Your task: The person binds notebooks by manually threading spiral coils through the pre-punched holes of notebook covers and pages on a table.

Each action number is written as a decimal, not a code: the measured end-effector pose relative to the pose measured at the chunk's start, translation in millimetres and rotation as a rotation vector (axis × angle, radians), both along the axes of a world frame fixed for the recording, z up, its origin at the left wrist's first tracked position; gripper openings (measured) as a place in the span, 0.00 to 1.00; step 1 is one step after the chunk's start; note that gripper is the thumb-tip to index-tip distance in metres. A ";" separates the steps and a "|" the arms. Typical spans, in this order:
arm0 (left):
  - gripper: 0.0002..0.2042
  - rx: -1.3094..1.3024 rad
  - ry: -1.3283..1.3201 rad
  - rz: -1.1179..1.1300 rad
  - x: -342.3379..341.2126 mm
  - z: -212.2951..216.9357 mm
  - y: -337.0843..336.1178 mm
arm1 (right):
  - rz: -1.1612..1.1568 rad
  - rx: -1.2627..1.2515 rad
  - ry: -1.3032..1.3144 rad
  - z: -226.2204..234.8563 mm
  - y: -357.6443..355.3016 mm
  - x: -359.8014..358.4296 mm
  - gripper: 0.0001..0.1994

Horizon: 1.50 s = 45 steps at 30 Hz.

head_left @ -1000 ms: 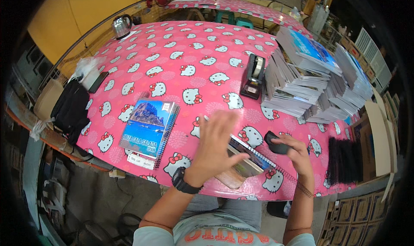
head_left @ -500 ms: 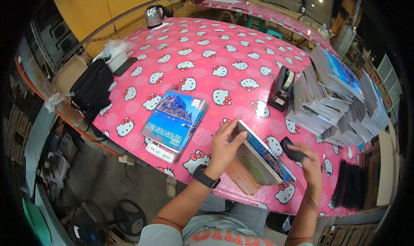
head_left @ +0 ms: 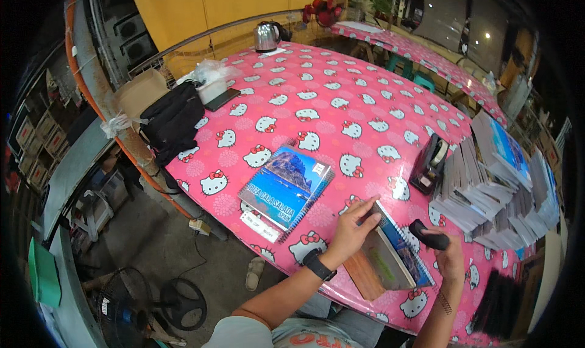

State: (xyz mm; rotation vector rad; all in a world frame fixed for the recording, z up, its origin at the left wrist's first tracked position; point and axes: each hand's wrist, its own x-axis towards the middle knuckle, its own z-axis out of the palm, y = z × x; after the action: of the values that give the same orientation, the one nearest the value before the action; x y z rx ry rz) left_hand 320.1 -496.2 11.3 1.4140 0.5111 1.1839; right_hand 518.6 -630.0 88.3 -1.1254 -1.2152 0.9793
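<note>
My left hand (head_left: 352, 227), with a black watch on the wrist, grips the near end of a spiral notebook (head_left: 402, 250) with a blue cover, tilting it up on its edge above a brown board (head_left: 362, 275) on the pink patterned table (head_left: 341, 98). My right hand (head_left: 449, 256) is closed around a small black tool (head_left: 426, 234) just right of the notebook. Left of my hands, a short stack of spiral notebooks with a blue mountain cover (head_left: 285, 188) lies flat.
Tall piles of notebooks (head_left: 487, 189) fill the table's right side, with a black tape dispenser (head_left: 428, 164) beside them. A black bag (head_left: 172, 119), a phone and a plastic bag sit at the left edge; a kettle (head_left: 266, 36) stands far back. A floor fan (head_left: 143, 305) is below.
My left hand went from lying flat on the notebook to gripping its end and tilting it up. The view has swung left, so the table sits further right.
</note>
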 end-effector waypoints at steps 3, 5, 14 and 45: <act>0.21 -0.052 -0.021 0.018 -0.7 -5.2 1.1 | -0.139 -0.129 -0.467 8.1 20.6 -10.2 0.29; 0.20 -0.038 0.007 0.038 -1.9 -1.1 -1.3 | -0.254 -0.261 -0.642 12.4 18.3 -6.3 0.27; 0.20 -0.107 -0.033 -0.035 -4.2 3.9 -2.9 | -0.018 0.001 -0.211 4.9 27.2 -19.4 0.21; 0.12 0.213 -0.035 -0.349 16.4 87.8 -53.2 | -0.602 0.272 -0.727 49.7 -46.9 -75.7 0.13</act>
State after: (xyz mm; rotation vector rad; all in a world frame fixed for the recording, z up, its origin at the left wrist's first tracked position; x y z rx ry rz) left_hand 336.4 -549.3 99.2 1.5852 0.1065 0.9975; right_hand 442.9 -676.9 138.0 -1.5531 -1.3802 -0.0779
